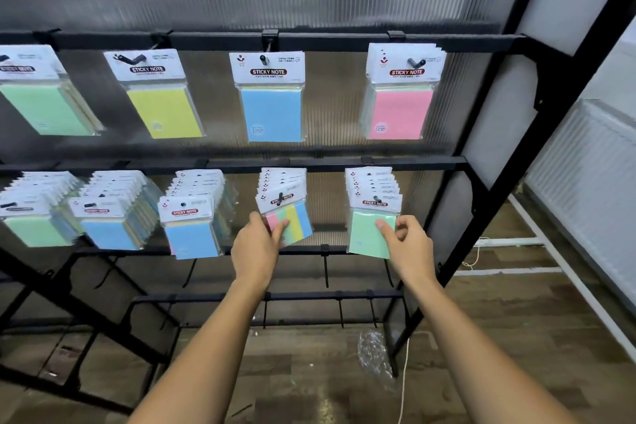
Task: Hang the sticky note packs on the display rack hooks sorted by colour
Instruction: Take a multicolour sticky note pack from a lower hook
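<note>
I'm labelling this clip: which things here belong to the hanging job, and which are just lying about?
Job:
- left hand gripping the multicolour striped sticky note pack
- right hand pinching the mint green sticky note pack
- black metal display rack
- pink pack on the upper rail

Lying about:
- crumpled clear plastic wrap on the floor
- white cord

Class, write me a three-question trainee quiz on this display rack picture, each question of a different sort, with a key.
1. True or false: the top rail's rightmost hook holds a pink pack.
2. Which pack does the left hand grip? A) plain yellow B) striped multicolour pack C) plain pink
3. Fill in: the right hand pinches the front ____ pack on the middle rail's rightmost hook.

Key: 1 true; 2 B; 3 green.
</note>
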Tool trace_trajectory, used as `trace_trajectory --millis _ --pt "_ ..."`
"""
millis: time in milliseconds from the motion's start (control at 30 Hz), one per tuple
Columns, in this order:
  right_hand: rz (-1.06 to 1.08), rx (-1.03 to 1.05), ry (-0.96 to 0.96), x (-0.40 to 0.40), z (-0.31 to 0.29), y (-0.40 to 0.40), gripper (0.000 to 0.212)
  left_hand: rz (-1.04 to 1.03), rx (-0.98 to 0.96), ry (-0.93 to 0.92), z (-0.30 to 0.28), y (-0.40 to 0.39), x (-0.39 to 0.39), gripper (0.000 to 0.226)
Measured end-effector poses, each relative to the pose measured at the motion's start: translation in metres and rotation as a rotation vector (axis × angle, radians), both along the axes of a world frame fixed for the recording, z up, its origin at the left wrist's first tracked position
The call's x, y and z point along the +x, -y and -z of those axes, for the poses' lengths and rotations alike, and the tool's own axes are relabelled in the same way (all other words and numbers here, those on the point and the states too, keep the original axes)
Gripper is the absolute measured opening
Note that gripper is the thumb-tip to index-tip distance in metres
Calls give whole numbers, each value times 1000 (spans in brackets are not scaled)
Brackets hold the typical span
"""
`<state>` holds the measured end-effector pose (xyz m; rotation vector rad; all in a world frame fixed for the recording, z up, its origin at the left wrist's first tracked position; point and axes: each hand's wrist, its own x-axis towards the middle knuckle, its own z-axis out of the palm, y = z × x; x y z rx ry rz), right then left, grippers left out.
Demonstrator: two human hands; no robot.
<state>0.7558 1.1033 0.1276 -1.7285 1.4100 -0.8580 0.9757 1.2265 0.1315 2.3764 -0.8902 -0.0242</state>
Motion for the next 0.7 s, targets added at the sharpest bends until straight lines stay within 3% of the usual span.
trace_trajectory --millis 467,700 --pt "-179 -139 122 -29 -28 -30 39 -27 -93 19 1 -32 -24 39" --pt "-305 -153 178 -18 -33 -40 43 -10 -145 41 -15 -43 -31 26"
